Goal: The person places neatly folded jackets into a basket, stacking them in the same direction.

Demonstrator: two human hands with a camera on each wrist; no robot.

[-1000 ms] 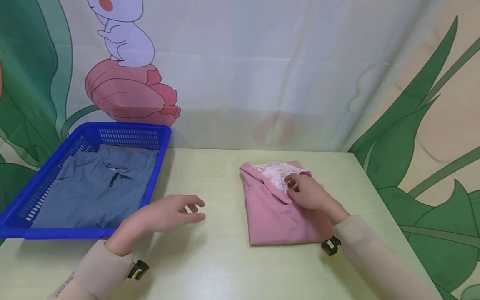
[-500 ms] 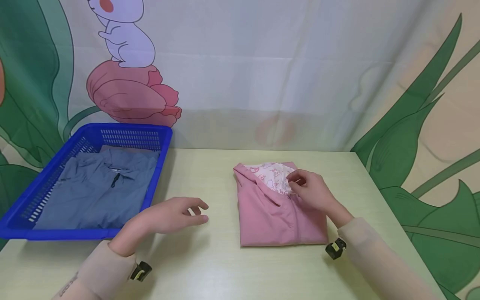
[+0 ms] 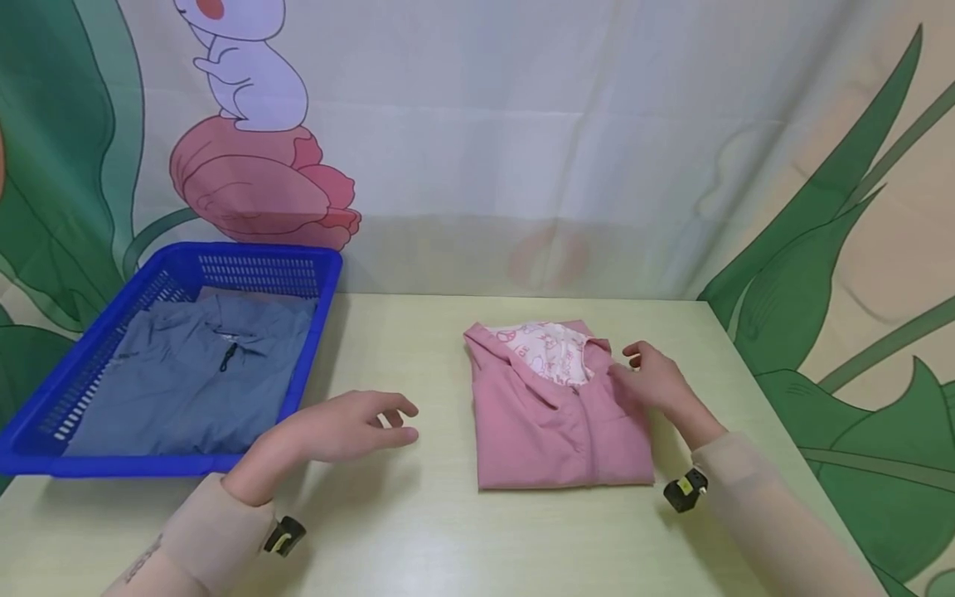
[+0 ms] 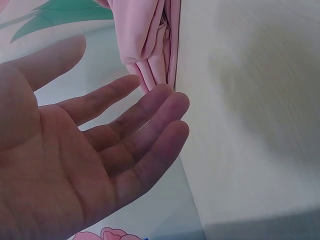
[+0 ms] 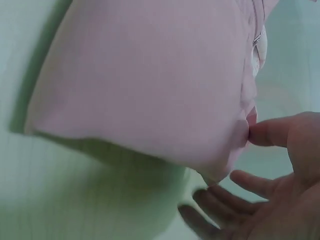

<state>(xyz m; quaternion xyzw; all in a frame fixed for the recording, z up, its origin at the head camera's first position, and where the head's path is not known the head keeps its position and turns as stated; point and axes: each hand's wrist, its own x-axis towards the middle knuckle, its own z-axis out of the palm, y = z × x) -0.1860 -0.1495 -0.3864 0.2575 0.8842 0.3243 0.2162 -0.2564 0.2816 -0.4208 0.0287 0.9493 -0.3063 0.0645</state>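
Left grip (image 3: 345, 427) loose, empty, right grip (image 3: 658, 383) parted, seemingly touching folded pink garment (image 3: 533, 439)

A pink garment (image 3: 530, 444) lay folded into a roughly rectangular bundle on the desk (image 3: 418, 522), right of centre. Its neck opening, at the far side, showed a white lining (image 3: 552, 352) with a pink print. The right hand (image 3: 660, 381) touched its right edge.

The right wrist view crops the pink garment (image 5: 145, 75); lettering (image 3: 143, 558) (dark, slanting) on the left sleeve (image 3: 216, 531) is unreadably small.
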